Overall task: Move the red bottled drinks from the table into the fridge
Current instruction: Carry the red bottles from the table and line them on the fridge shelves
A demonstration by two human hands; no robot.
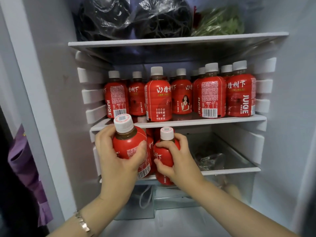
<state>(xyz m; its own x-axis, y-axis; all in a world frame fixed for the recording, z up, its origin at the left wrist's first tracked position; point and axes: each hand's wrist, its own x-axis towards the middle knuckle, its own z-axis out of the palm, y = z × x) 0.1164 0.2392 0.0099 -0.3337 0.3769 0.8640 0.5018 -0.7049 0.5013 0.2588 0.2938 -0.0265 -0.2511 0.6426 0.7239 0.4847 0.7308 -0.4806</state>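
The fridge stands open in front of me. Its middle shelf [222, 119] is packed with several red juice bottles [211, 98] with white caps. My left hand [114, 161] grips a red bottle [130, 142] at the left of the lower shelf [230, 170]. My right hand [177, 161] grips a second red bottle [165, 156] just to its right, over the shelf's front edge. More red bottles [150, 147] stand behind these two, mostly hidden.
The top shelf [171, 41] carries black plastic bags [136, 17] and leafy greens [220, 23]. A crumpled clear bag [209, 160] lies on the lower shelf's right half. A drawer [236, 187] sits below. A purple cloth [25, 168] hangs at the far left.
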